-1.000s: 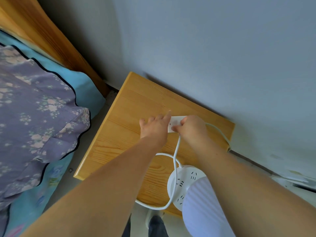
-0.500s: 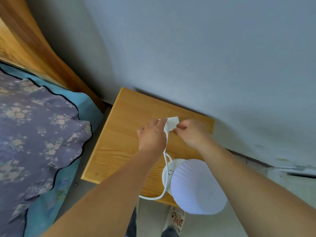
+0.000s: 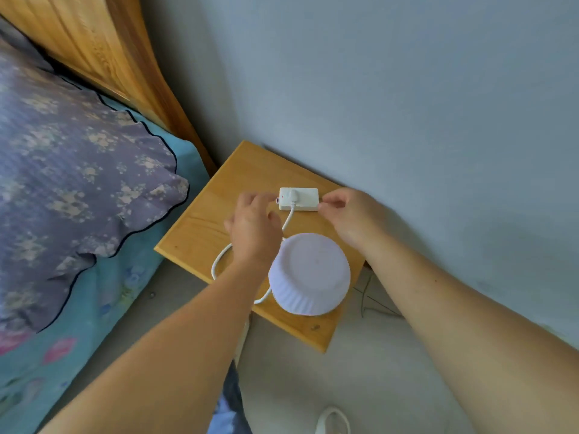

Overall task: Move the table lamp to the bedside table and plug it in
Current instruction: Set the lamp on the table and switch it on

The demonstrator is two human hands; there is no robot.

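Two hands flank one power strip, one lamp.

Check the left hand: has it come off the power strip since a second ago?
Yes. The left hand has pulled back toward the table's near edge, clear of the power strip, where the plug now sits with its cord trailing.

A white lamp with a pleated round shade stands upright on the wooden tabletop, just below the frame's centre. Its white cord loops left off the edge, then runs up to a plug seated in a white rectangular power strip lying flat near the wall.
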